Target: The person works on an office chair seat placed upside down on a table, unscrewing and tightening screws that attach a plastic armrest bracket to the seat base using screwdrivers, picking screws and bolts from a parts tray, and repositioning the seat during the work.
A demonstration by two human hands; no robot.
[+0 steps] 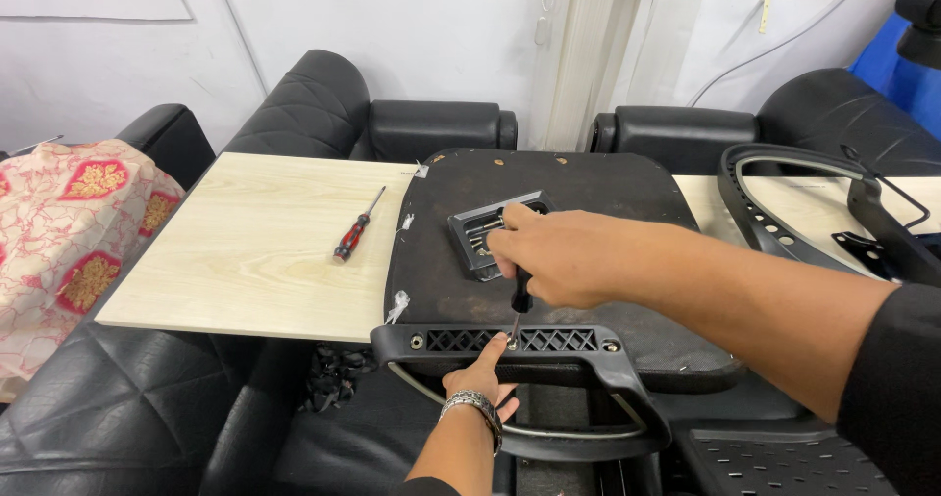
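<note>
R hand (564,256) clenched on screwdriver (519,305) at frame center, long axis near vertical, tip down into black armrest bracket (510,341) (on upturned seat base (549,187)). L hand (480,373) fingertips touch bracket underside, grasping nothing.

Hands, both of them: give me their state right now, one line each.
Left hand: open, index finger pointing up at the black plastic bracket, holding nothing.
Right hand: closed around a black-handled screwdriver, tip down on the bracket.

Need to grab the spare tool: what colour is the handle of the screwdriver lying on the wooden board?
Red and black handle on the screwdriver, seen in the head view.
</note>
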